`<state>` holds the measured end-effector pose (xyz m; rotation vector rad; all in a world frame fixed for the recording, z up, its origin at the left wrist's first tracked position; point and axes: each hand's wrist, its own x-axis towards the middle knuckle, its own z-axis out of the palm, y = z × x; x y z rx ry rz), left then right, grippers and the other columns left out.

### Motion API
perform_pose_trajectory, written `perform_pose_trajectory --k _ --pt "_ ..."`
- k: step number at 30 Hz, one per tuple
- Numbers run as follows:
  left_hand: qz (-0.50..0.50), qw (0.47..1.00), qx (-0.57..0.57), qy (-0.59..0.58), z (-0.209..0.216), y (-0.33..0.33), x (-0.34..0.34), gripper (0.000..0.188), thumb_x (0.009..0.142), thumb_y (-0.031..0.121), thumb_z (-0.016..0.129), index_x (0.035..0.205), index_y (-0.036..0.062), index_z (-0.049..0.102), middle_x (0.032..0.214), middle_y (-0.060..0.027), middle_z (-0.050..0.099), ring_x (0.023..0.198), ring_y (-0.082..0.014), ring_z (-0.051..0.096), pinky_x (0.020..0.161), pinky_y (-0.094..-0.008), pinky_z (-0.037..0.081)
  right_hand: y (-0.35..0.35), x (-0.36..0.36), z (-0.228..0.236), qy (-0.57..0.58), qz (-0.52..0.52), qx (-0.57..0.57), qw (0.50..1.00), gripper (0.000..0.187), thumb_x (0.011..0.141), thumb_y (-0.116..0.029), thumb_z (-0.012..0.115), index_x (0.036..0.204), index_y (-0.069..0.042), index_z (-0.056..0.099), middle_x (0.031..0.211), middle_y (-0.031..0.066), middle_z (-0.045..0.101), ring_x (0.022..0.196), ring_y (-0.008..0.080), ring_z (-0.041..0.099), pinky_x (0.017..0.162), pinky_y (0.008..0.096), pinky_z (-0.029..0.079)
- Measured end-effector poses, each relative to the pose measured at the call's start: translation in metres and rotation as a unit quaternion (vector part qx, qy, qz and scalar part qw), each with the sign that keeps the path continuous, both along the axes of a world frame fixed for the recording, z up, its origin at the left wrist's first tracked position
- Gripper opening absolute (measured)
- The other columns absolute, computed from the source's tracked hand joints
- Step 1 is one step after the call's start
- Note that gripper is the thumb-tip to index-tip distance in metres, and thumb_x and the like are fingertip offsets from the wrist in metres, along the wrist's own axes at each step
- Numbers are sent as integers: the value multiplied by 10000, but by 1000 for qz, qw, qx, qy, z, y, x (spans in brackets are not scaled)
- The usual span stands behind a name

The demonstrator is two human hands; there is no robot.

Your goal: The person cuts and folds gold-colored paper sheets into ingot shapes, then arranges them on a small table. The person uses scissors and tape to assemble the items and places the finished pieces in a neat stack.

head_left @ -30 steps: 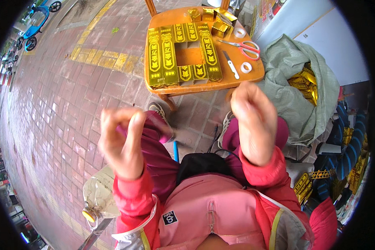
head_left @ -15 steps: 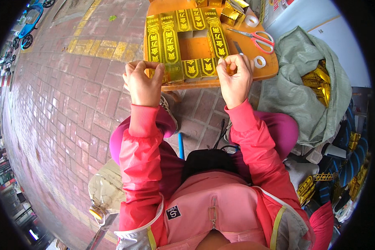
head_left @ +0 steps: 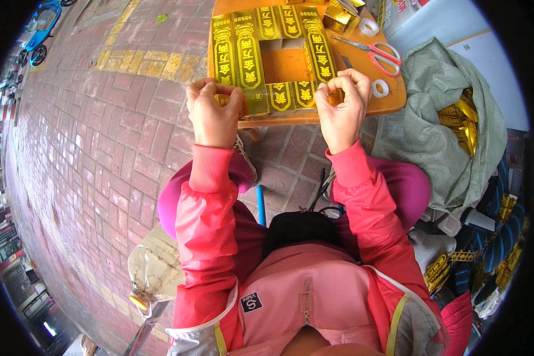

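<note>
A square frame of gold printed cardboard pieces (head_left: 248,56) lies on the orange tabletop (head_left: 391,102), with an open rectangle in its middle. At its near left corner my left hand (head_left: 213,115) is closed in a pinch. My right hand (head_left: 345,113) is likewise pinched at the near right corner. Whatever thin thing the fingertips hold is too hard to make out. Something glossy covers the frame's surface beside the left fingertips. To the right of the frame lie scissors (head_left: 372,48) with red and white handles, and a white tape roll (head_left: 387,89) sits behind my right hand.
Another tape roll (head_left: 362,26) and folded gold boxes (head_left: 338,20) occupy the table's far side. A grey-green woven sack (head_left: 418,118) holding gold pieces (head_left: 464,127) stands at the right. A plastic jug (head_left: 154,264) is on the brick paving at the left.
The view has shifted slightly, so everything sits a little further right. Both hands keep their pinch at the near corners, and the frame stays on the table.
</note>
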<state>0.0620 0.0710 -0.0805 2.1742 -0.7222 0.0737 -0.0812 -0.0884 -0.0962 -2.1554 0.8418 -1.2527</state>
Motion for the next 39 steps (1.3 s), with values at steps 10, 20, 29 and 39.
perform_pose_trajectory --k 10,20,29,39 --pt "7 999 19 -25 -1 -2 -1 205 758 180 730 800 -16 684 1064 -199 533 1047 -305 504 918 -370 417 -2 2 -2 10 -2 -2 1000 180 654 -26 690 702 -53 519 976 111 513 948 293 488 822 386 408" --pt "6 999 27 -28 -3 -4 0 202 755 175 729 794 -16 681 1073 -197 521 1053 -309 494 925 -370 414 -2 2 -2 15 2 -8 1000 171 662 -27 685 711 -48 522 977 116 512 949 296 485 833 388 404" --pt "6 1000 25 -14 -3 -5 0 222 753 180 740 796 -29 676 1074 -207 516 1054 -310 500 915 -369 425 -2 3 -5 3 11 17 1000 182 672 -21 682 704 -43 504 972 125 508 949 299 496 837 392 413" --pt "48 996 -49 57 -15 0 5 478 763 100 693 1178 -7 482 1185 -250 456 1074 -358 475 968 -446 370 -7 -3 0 -33 11 114 993 352 676 89 634 974 -2 472 971 153 488 904 296 516 818 367 445"
